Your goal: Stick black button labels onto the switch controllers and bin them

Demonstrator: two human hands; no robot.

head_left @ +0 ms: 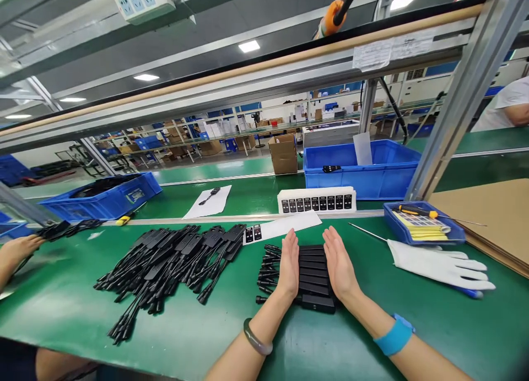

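A neat row of black rectangular modules (313,275) with short cables lies on the green bench in front of me. My left hand (289,264) presses flat against the row's left side, fingers straight and together. My right hand (339,262) presses against its right side the same way, so the row is squeezed between both palms. The cable ends (268,265) stick out to the left past my left hand. A grey bangle is on my left wrist and a blue band on my right.
A big pile of black cabled modules (169,262) lies to the left. Label strips (316,200), a blue bin (372,174), a small blue tray (421,227) with a screwdriver, white gloves (442,265) and cardboard (491,221) surround me. Another person's hand (16,251) is at far left.
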